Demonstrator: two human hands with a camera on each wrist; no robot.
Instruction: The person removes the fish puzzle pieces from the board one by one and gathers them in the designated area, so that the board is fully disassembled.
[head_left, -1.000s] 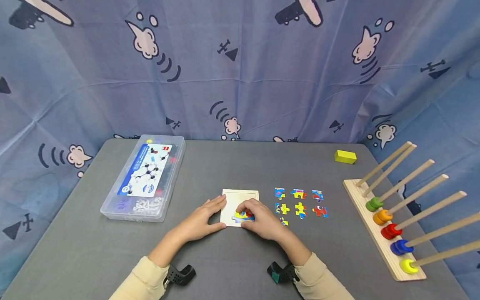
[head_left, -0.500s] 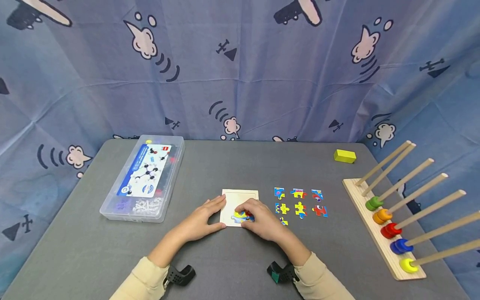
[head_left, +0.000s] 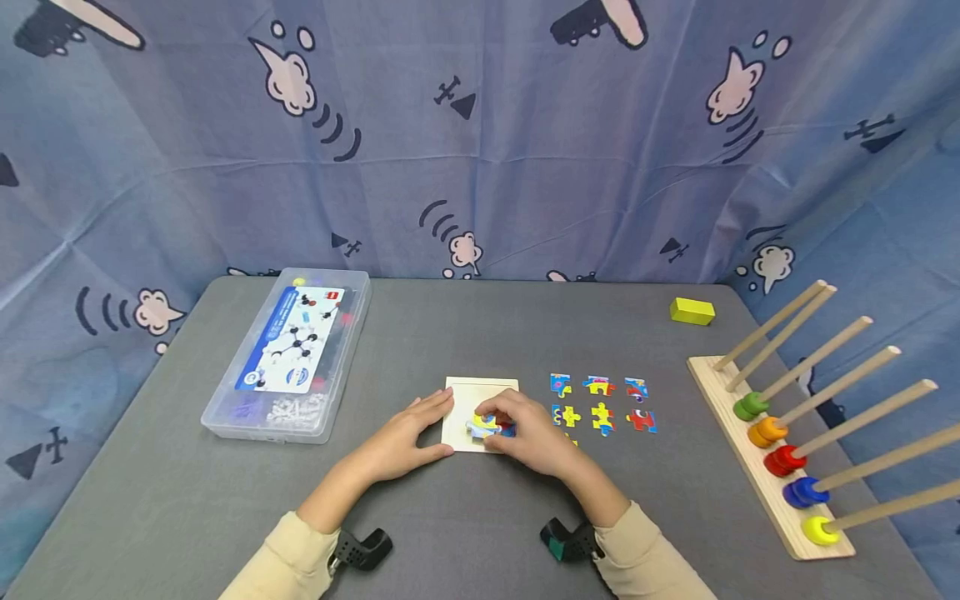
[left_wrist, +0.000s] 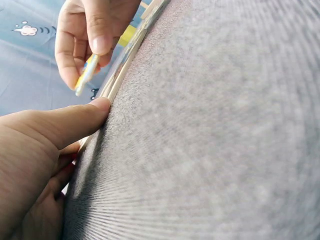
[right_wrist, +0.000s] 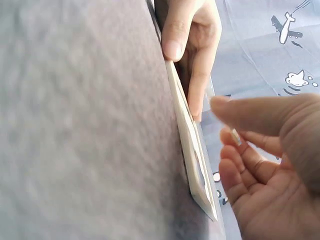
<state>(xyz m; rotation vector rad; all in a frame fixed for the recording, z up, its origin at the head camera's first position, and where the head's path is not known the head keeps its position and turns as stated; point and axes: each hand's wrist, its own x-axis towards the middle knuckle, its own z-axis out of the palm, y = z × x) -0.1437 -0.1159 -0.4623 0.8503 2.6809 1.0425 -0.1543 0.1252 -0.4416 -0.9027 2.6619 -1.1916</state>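
My right hand (head_left: 534, 435) pinches a yellow and blue jigsaw piece (left_wrist: 87, 75) between thumb and fingers. In the left wrist view the piece is tilted and raised off the small square wooden puzzle tray (head_left: 459, 396). Coloured puzzle pieces (head_left: 509, 430) lie in the tray's lower right part, partly covered by the right hand. My left hand (head_left: 402, 442) rests against the tray's left side, its fingers fairly straight and the thumb touching the lower left corner. In the right wrist view the held piece shows only as a small pale edge (right_wrist: 235, 136).
Several loose jigsaw pieces (head_left: 602, 418) lie in rows right of the tray, one partly hidden by the right wrist. A clear plastic case (head_left: 341, 367) stands at the left. At the right is a wooden peg rack (head_left: 750, 467) with coloured rings; a yellow block (head_left: 692, 312) sits behind.
My right hand has risen slightly and shifted a little right, with the yellow and blue jigsaw piece now lifted and tilted in its fingers. The left hand stays at the tray's left side.
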